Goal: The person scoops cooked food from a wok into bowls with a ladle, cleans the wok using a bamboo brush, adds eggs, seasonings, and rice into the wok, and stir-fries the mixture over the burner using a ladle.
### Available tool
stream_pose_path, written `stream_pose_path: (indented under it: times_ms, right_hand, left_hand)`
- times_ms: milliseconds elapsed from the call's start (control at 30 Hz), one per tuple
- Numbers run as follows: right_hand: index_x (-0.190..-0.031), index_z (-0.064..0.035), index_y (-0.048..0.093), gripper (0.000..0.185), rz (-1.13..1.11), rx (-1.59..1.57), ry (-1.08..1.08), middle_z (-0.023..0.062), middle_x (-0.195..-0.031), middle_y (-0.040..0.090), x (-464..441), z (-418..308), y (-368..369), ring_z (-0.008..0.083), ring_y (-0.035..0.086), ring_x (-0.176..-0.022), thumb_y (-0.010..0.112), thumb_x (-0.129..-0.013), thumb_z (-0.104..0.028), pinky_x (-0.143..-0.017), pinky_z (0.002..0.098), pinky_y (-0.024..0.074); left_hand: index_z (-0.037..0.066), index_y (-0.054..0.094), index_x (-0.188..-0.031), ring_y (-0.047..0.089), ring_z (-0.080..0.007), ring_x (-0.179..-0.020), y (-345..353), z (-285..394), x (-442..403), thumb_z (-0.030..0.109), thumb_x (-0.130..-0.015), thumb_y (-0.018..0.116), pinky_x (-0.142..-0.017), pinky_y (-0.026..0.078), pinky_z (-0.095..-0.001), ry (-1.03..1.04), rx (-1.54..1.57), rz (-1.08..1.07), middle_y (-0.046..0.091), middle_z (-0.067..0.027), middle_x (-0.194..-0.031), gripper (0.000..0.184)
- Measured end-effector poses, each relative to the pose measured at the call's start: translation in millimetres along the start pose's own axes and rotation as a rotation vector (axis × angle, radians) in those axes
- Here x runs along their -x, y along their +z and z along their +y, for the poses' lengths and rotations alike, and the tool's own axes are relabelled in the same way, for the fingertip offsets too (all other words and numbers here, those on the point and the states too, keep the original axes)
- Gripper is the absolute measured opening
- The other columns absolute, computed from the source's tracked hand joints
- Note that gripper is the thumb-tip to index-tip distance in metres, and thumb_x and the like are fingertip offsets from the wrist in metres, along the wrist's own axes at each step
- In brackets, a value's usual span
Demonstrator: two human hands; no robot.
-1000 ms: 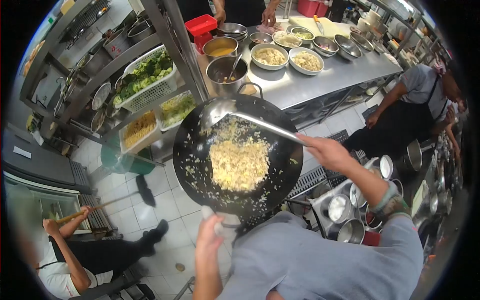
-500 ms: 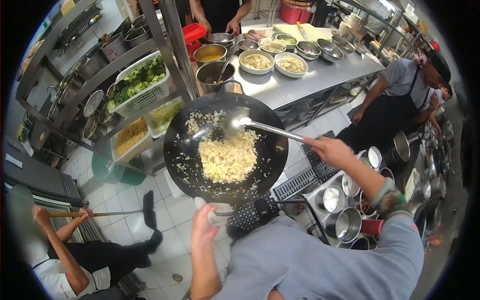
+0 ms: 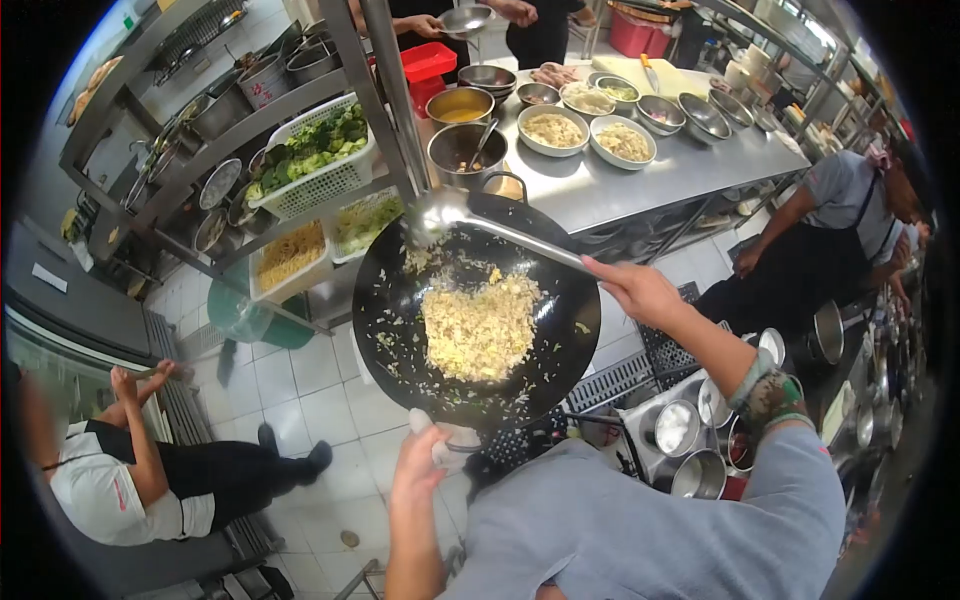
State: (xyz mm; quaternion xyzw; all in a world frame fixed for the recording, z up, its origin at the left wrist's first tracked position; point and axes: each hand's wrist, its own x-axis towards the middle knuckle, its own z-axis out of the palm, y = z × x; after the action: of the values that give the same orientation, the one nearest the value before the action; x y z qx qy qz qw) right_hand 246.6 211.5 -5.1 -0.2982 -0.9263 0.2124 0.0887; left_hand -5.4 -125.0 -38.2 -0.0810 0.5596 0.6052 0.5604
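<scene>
A black wok holds a mound of fried rice with egg, with loose grains scattered over its inner wall. My left hand grips the wok's near ring handle through a pale cloth. In my right hand is the long handle of a metal ladle. The ladle's bowl is over the far left part of the wok, apart from the main mound. Whether it touches the wok wall I cannot tell.
A steel counter beyond the wok carries bowls of food and pots. Left, a rack holds a basket of broccoli and a tub of noodles. Metal pots stand at right. Co-workers are at left, right and behind the counter.
The ladle's bowl has moved from the rice's far edge toward the wok's far left rim. My view has shifted, and a co-worker behind the counter now holds up a metal bowl.
</scene>
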Motion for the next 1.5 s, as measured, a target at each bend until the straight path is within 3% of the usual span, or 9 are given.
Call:
stream_pose_path:
  times_ms: [233,300,400,667,933,967,1133,1200,1500]
  right_hand:
    - [-0.136,-0.0372,0.046,0.048,-0.244,0.219,-0.005,0.0139,-0.076,0.059,55,33,-42,0.0329,0.062,-0.075,0.053,-0.091,-0.022,-0.07,0.0433,0.0507]
    - [-0.136,-0.0371,0.047,0.048,-0.25,0.222,0.0,0.0137,-0.076,0.059,49,15,-62,0.0331,0.062,-0.074,0.054,-0.091,-0.022,-0.069,0.0434,0.0507]
    - [-0.138,-0.0367,0.043,0.05,-0.056,0.129,-0.072,0.014,-0.078,0.06,11,7,-23,0.0342,0.061,-0.073,0.054,-0.091,-0.022,-0.067,0.0445,0.0501]
    - [-0.139,-0.0246,0.045,0.053,-0.253,-0.022,0.012,0.0167,-0.09,0.066,69,30,-65,0.032,0.064,-0.073,0.057,-0.088,-0.015,-0.069,0.0393,0.0512]
    - [-0.142,-0.011,0.04,0.047,-0.295,-0.761,0.255,0.0032,-0.064,0.048,67,-70,-71,0.009,0.045,-0.05,0.046,-0.095,-0.011,-0.048,0.0247,0.0405]
    - [-0.143,-0.0083,0.036,0.046,-0.334,-0.807,0.137,-0.002,-0.06,0.041,48,-81,-61,0.0055,0.04,-0.048,0.042,-0.097,-0.013,-0.044,0.0212,0.0361]
    - [-0.14,-0.0041,0.035,0.045,-0.306,-0.927,0.069,-0.0021,-0.061,0.044,42,-117,-67,0.0055,0.039,-0.042,0.044,-0.097,-0.015,-0.038,0.0219,0.0363]
    - [-0.138,-0.0038,0.036,0.045,-0.344,-1.034,0.149,-0.0018,-0.063,0.044,51,-119,-63,0.0055,0.039,-0.041,0.048,-0.095,-0.014,-0.036,0.0228,0.037]
    - [-0.133,-0.0034,0.039,0.044,-0.424,-1.046,0.218,-0.0024,-0.064,0.043,19,-192,-63,0.0058,0.041,-0.042,0.051,-0.091,-0.01,-0.035,0.0231,0.0393]
  left_hand:
    - [0.003,0.06,-0.102,0.063,-0.0245,-0.089,9,9,8,0.012,-0.078,0.055,-0.076,0.05,-0.0415,-0.06,0.031,-0.04,0.064,-0.0081,-0.098,0.026]
    - [0.008,0.06,-0.101,0.061,-0.0221,-0.092,44,25,37,0.019,-0.076,0.059,-0.076,0.046,-0.0399,-0.134,-0.172,0.151,0.064,-0.0054,-0.098,0.027]
    - [-0.009,0.06,-0.101,0.067,-0.028,-0.081,48,19,34,0.004,-0.079,0.053,-0.068,0.056,-0.0386,-0.054,-0.062,0.146,0.066,-0.0162,-0.093,0.026]
    - [-0.002,0.06,-0.101,0.066,-0.0275,-0.083,23,-3,35,0.01,-0.078,0.055,-0.071,0.055,-0.0395,0.016,0.166,0.107,0.066,-0.0133,-0.095,0.026]
    - [0.005,0.061,-0.094,0.066,-0.0212,-0.079,22,1,116,0.015,-0.086,0.054,-0.07,0.055,-0.0339,0.33,0.43,0.136,0.067,-0.0088,-0.09,0.015]
    - [0.004,0.061,-0.094,0.065,-0.0194,-0.079,24,3,104,0.018,-0.089,0.053,-0.071,0.054,-0.0328,0.604,0.254,0.192,0.066,-0.0082,-0.088,0.017]
    - [0.002,0.06,-0.099,0.063,-0.0215,-0.086,-61,-12,48,0.013,-0.088,0.051,-0.071,0.051,-0.0346,0.57,0.198,0.085,0.065,-0.0095,-0.097,0.018]
    - [0.002,0.059,-0.097,0.064,-0.0239,-0.084,-25,-29,85,0.012,-0.086,0.051,-0.073,0.052,-0.0382,0.683,0.266,0.375,0.064,-0.0116,-0.096,0.016]
    - [-0.002,0.056,-0.108,0.064,-0.0254,-0.086,-8,9,130,0.011,-0.082,0.056,-0.072,0.053,-0.0412,0.543,0.359,0.178,0.063,-0.0113,-0.095,0.029]
